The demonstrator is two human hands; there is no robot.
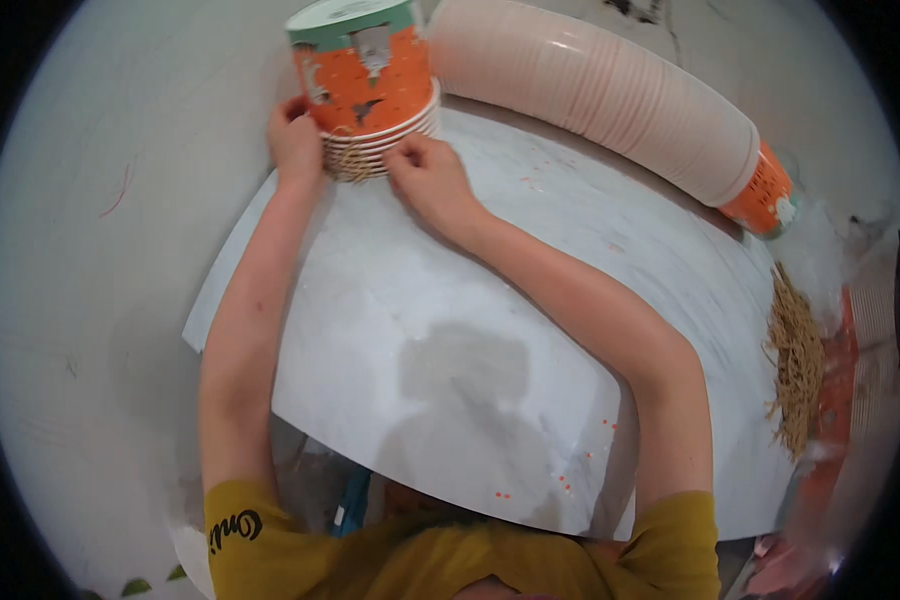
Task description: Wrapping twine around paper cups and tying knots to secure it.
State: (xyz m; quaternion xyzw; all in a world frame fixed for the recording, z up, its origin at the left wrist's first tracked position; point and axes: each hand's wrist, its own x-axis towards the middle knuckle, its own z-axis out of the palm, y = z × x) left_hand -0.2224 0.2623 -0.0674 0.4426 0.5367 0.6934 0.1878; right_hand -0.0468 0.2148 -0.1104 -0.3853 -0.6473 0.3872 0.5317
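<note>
An upside-down stack of paper buckets [370, 85], orange with a green band and printed animals, stands at the far left of the board. White rims are layered at its lower end. Several tan twisted cords [350, 163] hang against these rims, between my hands. My left hand [296, 148] is closed at the stack's left side, its fingertips partly hidden. On the right, my right hand [432, 180] has its fingers curled together against the rims. What either hand pinches is too small or hidden to make out.
A long nested row of paper buckets [590, 95] curves across the far right, its orange end [765, 195] lying at the board's edge. A bundle of tan cords [797, 365] lies at the right. Small orange dots [566, 484] are scattered on the white marbled board [450, 300].
</note>
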